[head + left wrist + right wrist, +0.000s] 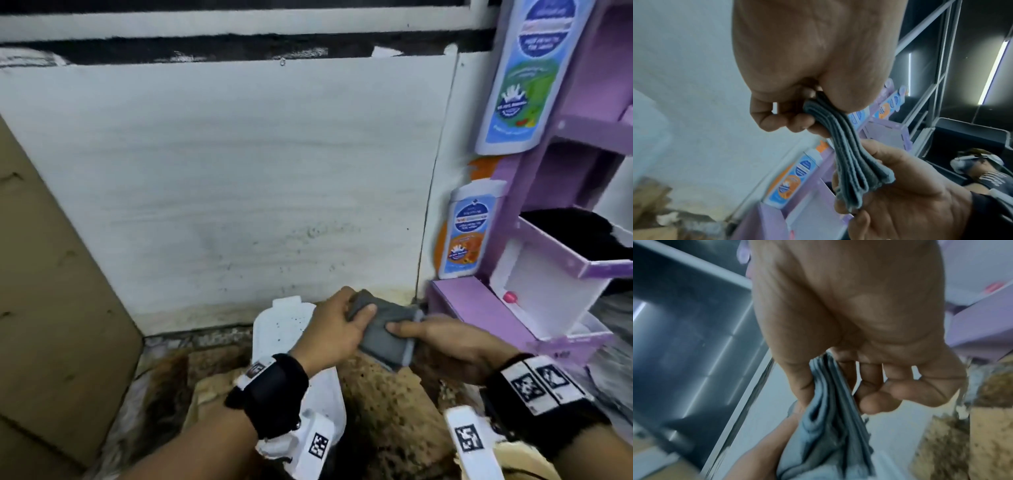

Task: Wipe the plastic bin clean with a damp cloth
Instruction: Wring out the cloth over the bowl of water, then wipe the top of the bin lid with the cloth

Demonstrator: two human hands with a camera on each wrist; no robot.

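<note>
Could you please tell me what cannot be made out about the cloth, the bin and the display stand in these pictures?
- Whether the cloth is damp: no view shows wetness.
- The white bin: the left hand and wrist cover most of it in the head view.
- The bottle labels on the purple stand: print too small.
- Right wrist view: motion blur smears the right hand's surroundings.

We count two hands [334, 330], one folded grey cloth [383, 330], one white plastic bin [277, 320], one purple display stand [534, 240], two printed bottle cut-outs [466, 233], and what may be one cardboard sheet [51, 274].
</note>
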